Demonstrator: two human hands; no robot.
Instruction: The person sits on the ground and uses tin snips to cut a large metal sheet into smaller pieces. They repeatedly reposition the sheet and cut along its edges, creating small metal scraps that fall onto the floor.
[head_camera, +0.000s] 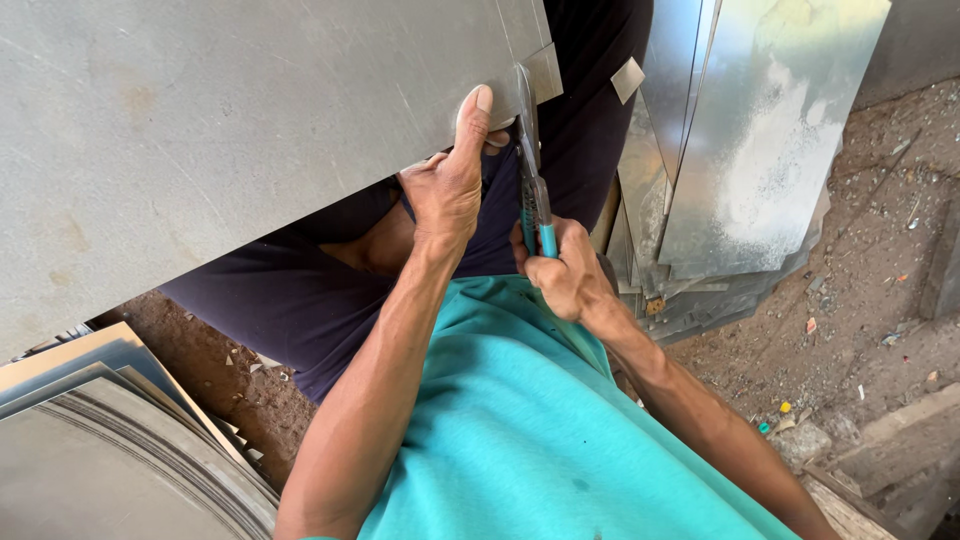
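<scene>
A large grey metal sheet (220, 130) fills the upper left of the head view, resting across my lap. My left hand (450, 180) grips its near edge, thumb pressed flat on top of the sheet. My right hand (565, 270) is closed around the teal handles of tin snips (530, 170). The snips' blades point away from me and bite into the sheet's edge beside my left thumb. A narrow cut strip (545, 70) of the sheet curls off to the right of the blades.
Shiny galvanised sheets (760, 150) lean stacked at the upper right. More cut sheets (110, 440) lie piled at the lower left. Dirt ground with small scraps (870, 290) spreads to the right, with wooden boards (890, 450) at the lower right.
</scene>
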